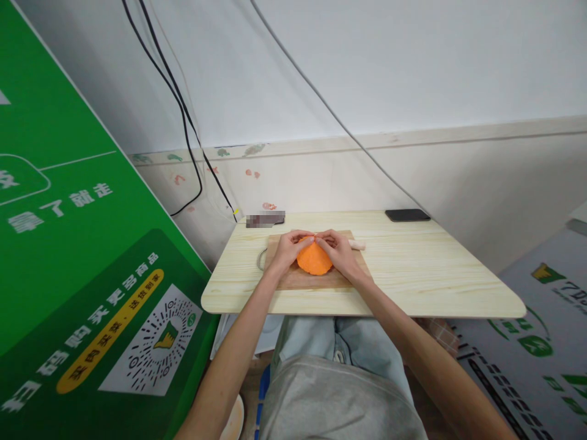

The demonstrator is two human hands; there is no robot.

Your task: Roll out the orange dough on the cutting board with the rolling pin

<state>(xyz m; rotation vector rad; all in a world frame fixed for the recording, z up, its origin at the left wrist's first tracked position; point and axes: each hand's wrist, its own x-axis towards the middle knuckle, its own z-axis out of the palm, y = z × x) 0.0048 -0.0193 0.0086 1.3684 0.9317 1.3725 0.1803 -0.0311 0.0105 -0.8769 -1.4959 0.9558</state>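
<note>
A flat, round orange sheet (315, 259), dough or modelling clay by its look, is over the wooden board (298, 283). Its edge looks uneven. My left hand (293, 245) pinches its far edge from the left, thumb and fingers closed. From the right, my right hand (337, 247) pinches the same far edge, and the thumbs nearly meet at the middle. Both hands cover the upper left and upper right of the sheet. A pale wooden stick end (357, 245), perhaps a rolling pin's, pokes out beyond my right hand; the rest of it is hidden.
The board has a metal loop handle (261, 260) at its left and lies on a light wood table (431, 269). A black phone (407, 215) lies at the back right, a partly blurred dark object (277, 219) at the back left. Cables hang by the wall; a green panel (105, 244) stands left.
</note>
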